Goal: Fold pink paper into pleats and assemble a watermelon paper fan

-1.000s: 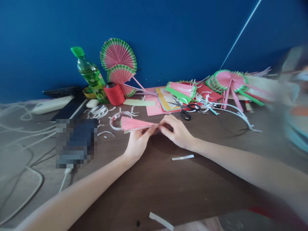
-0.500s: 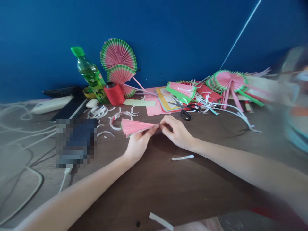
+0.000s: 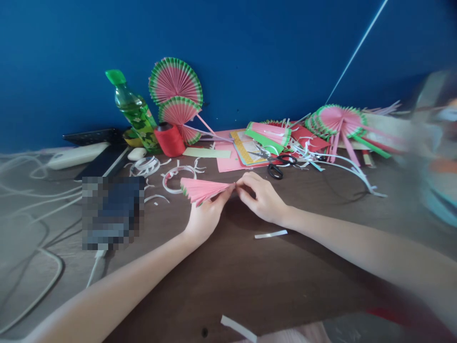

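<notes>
A pleated pink paper fan [image 3: 203, 189] with a green edge spreads out to the left, its folds narrowing to a point at the right. My left hand [image 3: 207, 216] is closed on the fan near its narrow end, gripping from below. At that tip, my right hand [image 3: 262, 197] has thumb and forefinger pinched together. Both hands' fingertips nearly meet there; whether a thread or other small thing lies between the right fingers is too small to tell. Just in front of my right hand lies a short white paper strip [image 3: 270, 234] on the brown table [image 3: 221, 276].
Behind the hands lie black-handled scissors [image 3: 275, 171], a roll of tape [image 3: 178, 179] and a red thread spool [image 3: 170, 139]. A green-capped bottle [image 3: 134, 109] leans at the back left near finished fans [image 3: 174, 81]. More fans [image 3: 339, 121] are piled right. Cables [image 3: 57, 267] run along the left.
The fan's pleats have opened slightly, with the wide left edge tilting a little downward. Both hands stay in almost the same place.
</notes>
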### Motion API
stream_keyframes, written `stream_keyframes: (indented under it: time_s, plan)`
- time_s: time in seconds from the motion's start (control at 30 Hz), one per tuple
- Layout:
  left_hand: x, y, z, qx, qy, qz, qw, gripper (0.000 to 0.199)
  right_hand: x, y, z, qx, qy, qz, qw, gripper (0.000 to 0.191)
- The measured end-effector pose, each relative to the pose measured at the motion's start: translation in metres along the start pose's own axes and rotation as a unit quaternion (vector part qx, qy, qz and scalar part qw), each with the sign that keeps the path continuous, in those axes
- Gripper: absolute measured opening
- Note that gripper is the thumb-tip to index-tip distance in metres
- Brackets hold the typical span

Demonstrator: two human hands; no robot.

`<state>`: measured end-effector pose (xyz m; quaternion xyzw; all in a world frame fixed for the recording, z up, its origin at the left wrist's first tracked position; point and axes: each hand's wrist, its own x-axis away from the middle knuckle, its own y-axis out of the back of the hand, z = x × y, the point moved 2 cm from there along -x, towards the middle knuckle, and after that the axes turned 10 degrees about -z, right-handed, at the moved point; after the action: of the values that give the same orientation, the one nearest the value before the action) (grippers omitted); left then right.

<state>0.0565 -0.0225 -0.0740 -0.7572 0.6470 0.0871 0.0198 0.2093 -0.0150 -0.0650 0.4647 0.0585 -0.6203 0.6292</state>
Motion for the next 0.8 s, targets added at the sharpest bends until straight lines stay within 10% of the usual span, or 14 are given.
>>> stream_keyframes:
  time_s: [0.8]
  plan:
    - [-0.001,-0.002,-0.011,-0.067,-0.083,0.009,0.994,0.014,0.001,0.000,0.003,0.027,0.037,-0.026,0.999,0.019]
